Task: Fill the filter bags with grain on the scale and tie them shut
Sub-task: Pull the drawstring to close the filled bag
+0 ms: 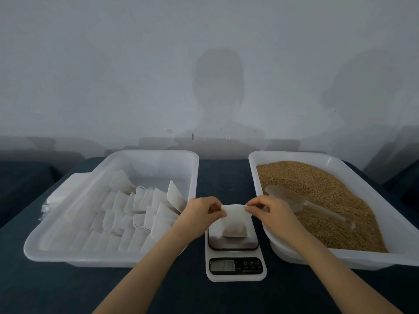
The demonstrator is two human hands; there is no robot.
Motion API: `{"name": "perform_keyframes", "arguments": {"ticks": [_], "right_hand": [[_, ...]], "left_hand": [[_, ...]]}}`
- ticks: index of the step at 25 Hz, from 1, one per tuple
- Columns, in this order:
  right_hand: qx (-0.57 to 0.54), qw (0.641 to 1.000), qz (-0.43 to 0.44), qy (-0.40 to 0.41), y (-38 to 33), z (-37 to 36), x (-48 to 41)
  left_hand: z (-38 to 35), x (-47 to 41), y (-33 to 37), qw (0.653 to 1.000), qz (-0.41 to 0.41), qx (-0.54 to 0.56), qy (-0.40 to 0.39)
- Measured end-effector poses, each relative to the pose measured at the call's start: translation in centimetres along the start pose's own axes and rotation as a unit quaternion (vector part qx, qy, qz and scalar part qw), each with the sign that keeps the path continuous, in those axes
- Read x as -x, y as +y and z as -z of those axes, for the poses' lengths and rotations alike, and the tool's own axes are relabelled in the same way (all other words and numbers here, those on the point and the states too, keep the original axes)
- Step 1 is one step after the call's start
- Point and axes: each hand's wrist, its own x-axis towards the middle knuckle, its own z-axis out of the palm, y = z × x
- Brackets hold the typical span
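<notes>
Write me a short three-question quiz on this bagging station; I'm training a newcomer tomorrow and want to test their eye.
1. True or false: the scoop is in the right hand.
2. Which tray holds the grain? A) the one on the person's left B) the one on the person's right C) neither
3. Fill in: the filter bag held by both hands stands on the ____.

Key:
1. False. The scoop lies on the grain; the right hand and left hand each pinch a top corner of the bag.
2. B. The left tray holds finished bags.
3. Scale, with grain visible in the bag's lower part.
</notes>
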Motion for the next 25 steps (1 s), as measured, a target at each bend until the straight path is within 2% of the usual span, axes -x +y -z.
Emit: {"name": "perform_keyframes", "arguments": {"ticks": [17, 25], "right_hand": [[-0.004, 1.0, 0.001, 0.004, -0.4, 0.1, 0.3], [-0.051, 0.998, 0.039, -0.004, -3.4, 0.4, -0.1]], "left_hand": [[0.0, 0.1, 0.1, 1.0, 0.016, 0.008, -0.006], [1.4, -1.1, 2.6, 0.992, 0.002, 0.027, -0.122]]}}
